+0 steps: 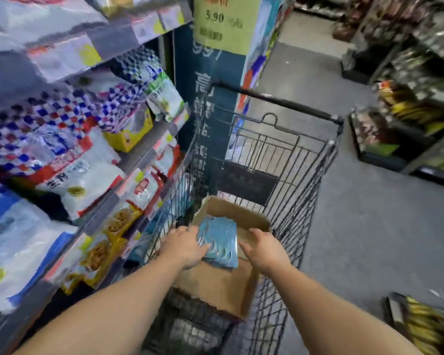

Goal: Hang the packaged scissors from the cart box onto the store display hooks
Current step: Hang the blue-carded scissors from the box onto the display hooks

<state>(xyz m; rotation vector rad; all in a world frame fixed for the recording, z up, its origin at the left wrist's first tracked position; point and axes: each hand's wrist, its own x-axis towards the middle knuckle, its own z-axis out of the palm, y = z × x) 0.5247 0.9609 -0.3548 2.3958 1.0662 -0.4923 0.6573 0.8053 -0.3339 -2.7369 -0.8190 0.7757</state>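
Along the left edge, tiered grey store shelves stacked with soft plastic bags in blue-and-red checks and white, plus yellow snack packets lower down; no display hooks to be made out anywhere among them, nothing hung yet as far as can be seen. Just beside the shelves, a black wire shopping cart with a black push bar, parked against a dark teal pillar with white lettering under a pale yellow price sign. Inside the cart, an open brown cardboard box, flaps up, with bare cardboard bottom showing at its right. Left hand down in the box, fingers curled over the near-left edge of a fanned stack of blue carded scissor packs, gripping it. Stack lying at the box's left side, tilted, partly lifted or merely resting — cannot tell which. Right hand just beside the stack's right edge, fingers loosely bent and reaching toward it, holding nothing; touching the packs or just short of them, not clear. Further right, grey shop floor and dark blurred shelving across the aisle.

Judged from this: very early. Picking up barely begun; carrying, finding the hooks and threading every pack all still to do.
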